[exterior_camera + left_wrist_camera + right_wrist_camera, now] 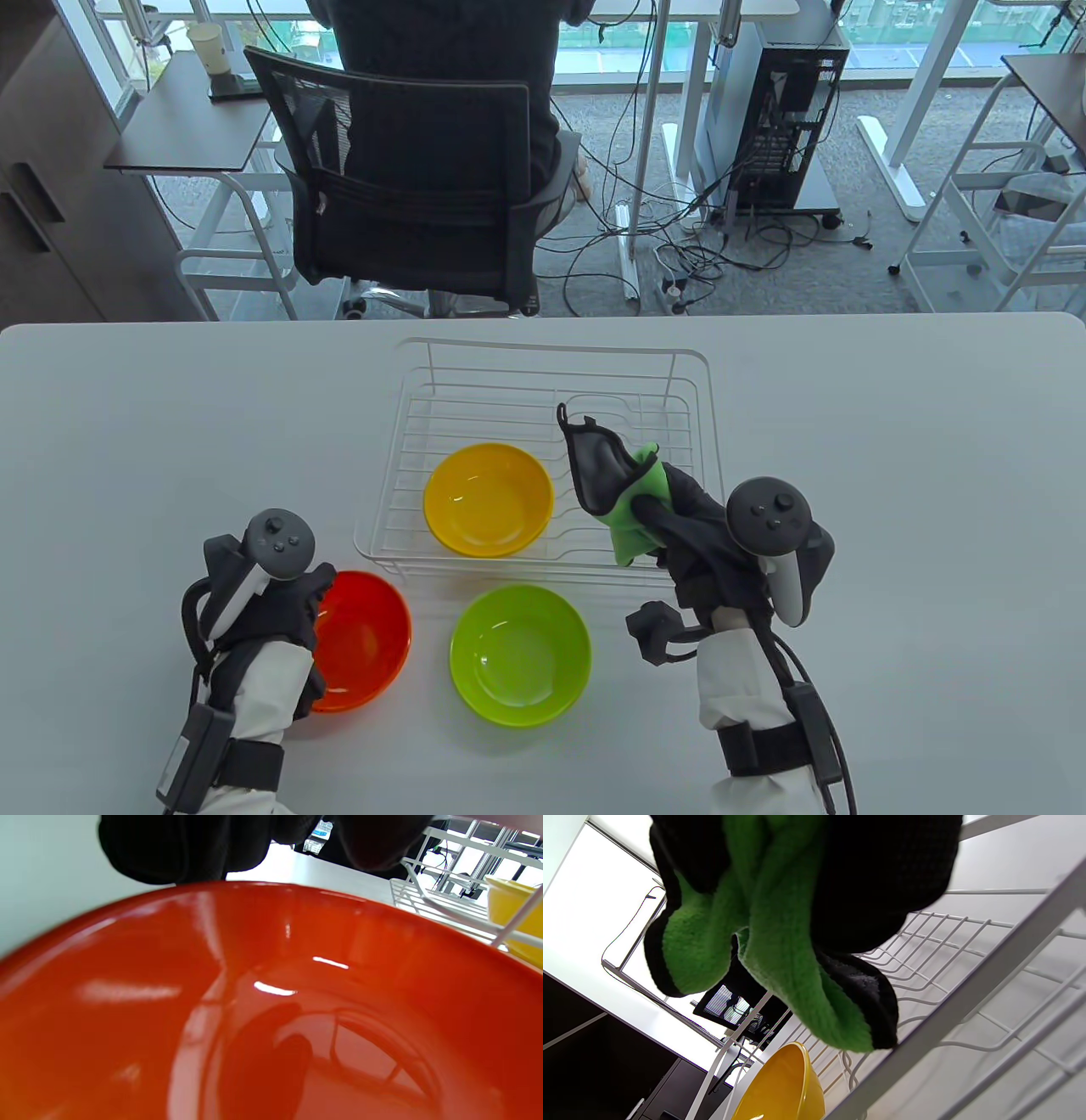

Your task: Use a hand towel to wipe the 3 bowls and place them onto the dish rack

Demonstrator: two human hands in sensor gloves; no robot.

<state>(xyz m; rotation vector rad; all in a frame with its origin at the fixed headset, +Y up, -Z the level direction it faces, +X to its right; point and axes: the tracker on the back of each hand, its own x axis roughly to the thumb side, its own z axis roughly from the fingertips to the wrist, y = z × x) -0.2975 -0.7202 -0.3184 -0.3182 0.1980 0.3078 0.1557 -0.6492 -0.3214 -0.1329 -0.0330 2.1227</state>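
The white tabletop (pixel 891 475) carries everything, and behind it stands a black mesh office chair (pixel 407 178) with a person seated in it, back to the camera, and a computer tower (pixel 780 110) on the carpet to the right. On the tabletop, the white wire dish rack (pixel 543 407) sits near the middle, its long side facing the person at work. Inside the rack, in its near left part, the yellow bowl (pixel 489 499) stands upright. Just in front of the rack, on the bare tabletop, the green bowl (pixel 520 655) stands upright, and to its left the orange bowl (pixel 361 641) is tipped a little, its near left rim under the left hand (pixel 271 594). That hand's fingers curl over the orange bowl's rim and grip it; the left wrist view shows dark gloved fingers (pixel 178 849) at the far edge of the glossy orange inside. The right hand (pixel 704 526) hangs over the right part of the rack, fingers closed round the hand towel (pixel 624 492), green on one side and dark grey on the other, which is bunched and drapes above the rack's wires without touching any bowl. In the right wrist view the towel's folded green end hangs just over the rack's rim wire, with the yellow bowl below it.
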